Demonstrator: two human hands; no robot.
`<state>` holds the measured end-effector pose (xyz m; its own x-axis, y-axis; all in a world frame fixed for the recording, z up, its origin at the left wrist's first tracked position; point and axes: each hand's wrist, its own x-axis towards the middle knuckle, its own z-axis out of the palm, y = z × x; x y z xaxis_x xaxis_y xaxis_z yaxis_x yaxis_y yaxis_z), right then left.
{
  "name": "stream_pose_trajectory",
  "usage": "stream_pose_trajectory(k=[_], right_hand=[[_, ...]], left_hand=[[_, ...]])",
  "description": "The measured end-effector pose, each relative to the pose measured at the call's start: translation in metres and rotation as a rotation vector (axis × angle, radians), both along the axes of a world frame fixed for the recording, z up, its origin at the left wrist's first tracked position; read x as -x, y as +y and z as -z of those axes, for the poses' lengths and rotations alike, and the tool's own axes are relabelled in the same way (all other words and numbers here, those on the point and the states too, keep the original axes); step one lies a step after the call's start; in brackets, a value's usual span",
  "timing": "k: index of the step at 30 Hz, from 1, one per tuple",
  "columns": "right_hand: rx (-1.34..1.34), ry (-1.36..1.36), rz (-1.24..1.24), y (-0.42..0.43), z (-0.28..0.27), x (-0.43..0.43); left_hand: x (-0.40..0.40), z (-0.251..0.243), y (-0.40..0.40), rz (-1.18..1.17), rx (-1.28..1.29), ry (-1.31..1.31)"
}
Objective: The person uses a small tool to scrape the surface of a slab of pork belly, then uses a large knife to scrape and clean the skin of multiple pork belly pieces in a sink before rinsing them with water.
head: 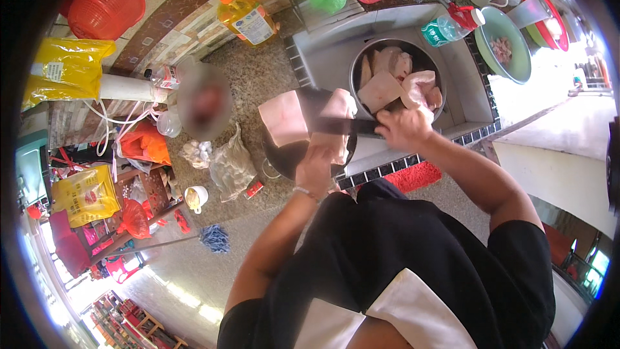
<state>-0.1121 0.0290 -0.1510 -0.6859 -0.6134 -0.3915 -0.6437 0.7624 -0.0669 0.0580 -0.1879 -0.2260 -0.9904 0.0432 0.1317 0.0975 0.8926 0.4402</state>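
Note:
My right hand [404,128] grips the handle of a broad dark knife [336,126], whose blade lies across a long slab of raw pork [341,106]. My left hand [315,169] rests on the lower end of that slab, its fingers partly hidden. A squarish piece of pork with skin [284,118] sits to the left. Both pieces are on a dark round board or pan [283,157] at the sink's edge; which it is I cannot tell. Beyond my right hand, a metal basin [355,80] in the sink holds several pork pieces [380,91].
The tiled sink [319,63] adjoins a stone counter [256,70]. On the counter are a yellow detergent bottle [249,22], a plastic bag [235,167] and a white cup [195,198]. A green bowl [516,60] with meat bits and a plastic bottle [448,29] are at the upper right.

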Motion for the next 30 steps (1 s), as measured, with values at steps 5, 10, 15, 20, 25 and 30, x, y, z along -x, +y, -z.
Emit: stream_pose_trajectory(k=[5,10,15,20,25,30], right_hand=[[0.013,0.174,0.252,0.020,-0.003,0.063],[0.488,-0.274,0.672,0.083,0.035,0.027],[0.936,-1.319,1.272,0.117,0.037,-0.048],[0.923,-1.653,1.276,0.135,0.056,-0.085],[0.924,-1.563,1.277,0.130,0.055,-0.093],[0.978,-1.443,1.247,0.140,0.057,-0.094]], left_hand=[[0.002,-0.008,0.001,-0.006,-0.019,-0.053],[0.001,-0.024,0.001,-0.094,-0.143,-0.052],[-0.006,-0.032,0.017,-0.371,-0.694,-0.323],[0.015,-0.026,0.053,-0.470,-1.766,-0.813],[0.040,-0.028,0.084,-0.309,-2.011,-1.115],[0.039,-0.020,0.105,-0.500,-1.675,-1.184]])
